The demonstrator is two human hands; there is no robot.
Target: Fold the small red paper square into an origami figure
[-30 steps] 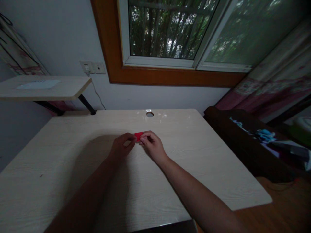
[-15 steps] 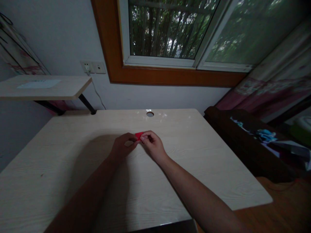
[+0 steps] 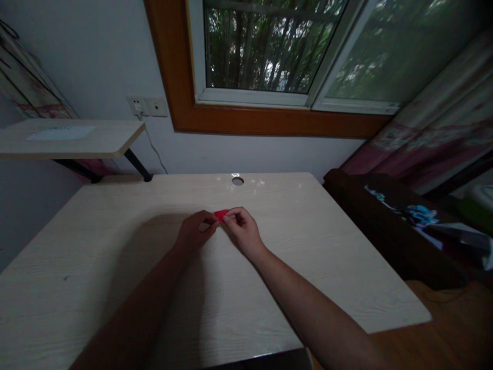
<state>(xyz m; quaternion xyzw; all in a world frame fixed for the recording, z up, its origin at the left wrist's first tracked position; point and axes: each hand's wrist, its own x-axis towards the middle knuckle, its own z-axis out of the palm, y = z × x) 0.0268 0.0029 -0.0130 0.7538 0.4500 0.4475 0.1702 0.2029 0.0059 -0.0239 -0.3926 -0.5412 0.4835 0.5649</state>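
Observation:
A small red piece (image 3: 221,214), perhaps folded paper, is pinched between both hands just above the pale wooden desk (image 3: 115,246). My left hand (image 3: 194,233) closes its fingertips on the piece's left side. My right hand (image 3: 242,231) pinches the right side with thumb and forefinger. Most of the red piece is hidden behind the fingers. Both forearms reach in from the bottom edge.
A round cable hole (image 3: 238,181) sits at the desk's far edge. A raised shelf (image 3: 96,140) with a white sheet stands at the back left, below wall sockets (image 3: 147,107). A dark cluttered bed edge (image 3: 385,221) lies to the right, under a window.
Hardly anything moved; the fingers have shifted slightly on the red piece, and both hands remain in the same spot.

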